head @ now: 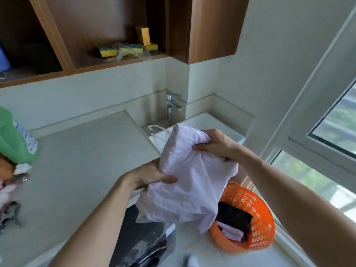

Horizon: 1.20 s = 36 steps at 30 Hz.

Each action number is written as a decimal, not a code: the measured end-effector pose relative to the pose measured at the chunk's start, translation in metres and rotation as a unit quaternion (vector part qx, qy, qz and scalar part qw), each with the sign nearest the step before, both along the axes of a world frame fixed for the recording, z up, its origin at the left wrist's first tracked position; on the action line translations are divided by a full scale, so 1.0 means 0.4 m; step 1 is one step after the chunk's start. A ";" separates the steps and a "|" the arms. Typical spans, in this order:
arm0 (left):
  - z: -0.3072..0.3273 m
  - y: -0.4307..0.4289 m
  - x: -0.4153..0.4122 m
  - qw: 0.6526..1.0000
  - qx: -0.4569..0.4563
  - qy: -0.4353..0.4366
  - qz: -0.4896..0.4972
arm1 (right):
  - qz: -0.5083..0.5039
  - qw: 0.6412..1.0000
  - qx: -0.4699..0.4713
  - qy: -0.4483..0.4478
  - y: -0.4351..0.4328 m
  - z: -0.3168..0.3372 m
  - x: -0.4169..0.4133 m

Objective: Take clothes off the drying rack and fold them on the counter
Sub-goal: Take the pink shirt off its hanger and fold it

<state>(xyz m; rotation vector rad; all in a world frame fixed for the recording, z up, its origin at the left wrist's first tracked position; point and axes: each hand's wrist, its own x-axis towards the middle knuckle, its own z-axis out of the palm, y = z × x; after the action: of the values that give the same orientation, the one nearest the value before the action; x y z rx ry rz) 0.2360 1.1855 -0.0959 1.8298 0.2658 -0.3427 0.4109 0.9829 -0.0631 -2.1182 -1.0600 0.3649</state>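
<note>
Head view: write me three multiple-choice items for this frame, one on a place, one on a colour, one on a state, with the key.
1. Where does the orange basket sit?
A. on the wall shelf
B. at lower right, beside the window
C. inside the sink

2. What colour is the big bottle at the left edge?
A. green
B. red
C. black

3. How is the pale garment held?
A. lying spread flat
B. gripped in the air by both hands
C. hung on a hanger

Key:
1 B, the basket stands next to the window frame.
2 A, its body is green with a pale label.
3 B, the left hand and right hand both curl round its cloth, above the counter.
</note>
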 end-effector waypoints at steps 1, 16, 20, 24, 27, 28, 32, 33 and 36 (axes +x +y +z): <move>-0.020 -0.025 0.005 0.999 -0.028 0.025 -0.039 | -0.016 1.000 0.008 0.007 -0.049 -0.007 0.002; -0.131 -0.518 0.361 0.905 -0.372 0.058 0.199 | -0.310 0.933 0.136 0.126 -0.696 -0.219 0.211; -0.148 -0.656 0.479 0.929 -0.332 0.048 0.155 | -0.359 0.904 0.164 0.166 -0.814 -0.273 0.284; -0.221 -0.734 0.594 0.939 -0.227 0.015 0.259 | -0.366 0.892 0.158 0.212 -0.884 -0.314 0.347; -0.288 -0.740 0.664 0.926 -0.197 0.000 0.323 | -0.378 0.886 0.143 0.228 -0.904 -0.359 0.386; -0.316 -0.739 0.684 0.927 -0.183 0.001 0.327 | -0.384 0.881 0.142 0.237 -0.907 -0.388 0.398; -0.465 -0.741 0.757 0.930 -0.152 0.038 0.332 | -0.426 0.857 0.118 0.265 -0.910 -0.556 0.433; -0.523 -0.740 0.778 0.929 -0.155 0.054 0.330 | -0.445 0.847 0.107 0.270 -0.908 -0.617 0.439; -0.709 -0.739 0.842 0.931 -0.146 0.084 0.322 | -0.484 0.822 0.086 0.288 -0.907 -0.819 0.454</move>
<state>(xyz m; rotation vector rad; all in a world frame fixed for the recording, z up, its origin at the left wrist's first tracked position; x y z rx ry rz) 0.5727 0.8900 -0.3794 1.3290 0.8641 -0.0667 0.5926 0.6199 -0.3905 -1.8972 0.3601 0.3340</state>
